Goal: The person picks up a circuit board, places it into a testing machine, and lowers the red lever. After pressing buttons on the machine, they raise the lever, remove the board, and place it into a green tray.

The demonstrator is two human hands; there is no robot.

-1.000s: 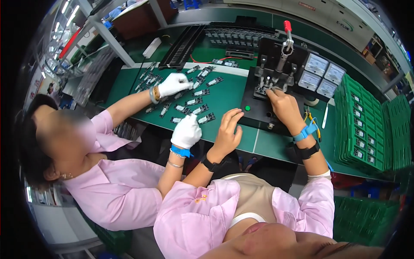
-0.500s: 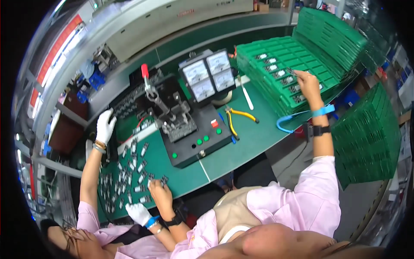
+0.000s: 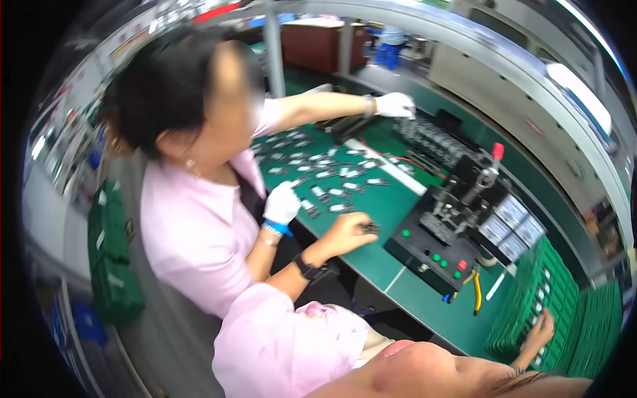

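Note:
My left hand (image 3: 346,235), with a black wristband, is closed on a small dark metal part (image 3: 369,228) above the front edge of the green table. Loose white-and-black parts (image 3: 320,194) of similar size lie scattered beyond it. At the lower right, my right hand (image 3: 540,331) is at a green slotted tray (image 3: 564,292), beside a row of small parts (image 3: 539,292) sitting in it. Its fingers are small and blurred here, so whether they grip anything is unclear.
A co-worker at left has a white-gloved hand (image 3: 282,203) near the loose parts and another (image 3: 395,105) by a dark rack. A black fixture (image 3: 434,245) with a red-tipped lever stands mid-table. Meters (image 3: 512,229), yellow-handled pliers (image 3: 477,292) and a white tool (image 3: 495,285) are beside it.
The view has swung left, bringing the co-worker further in. My left hand has come away from the loose parts with one in its fingers. My right hand earlier pinched a part above the tray.

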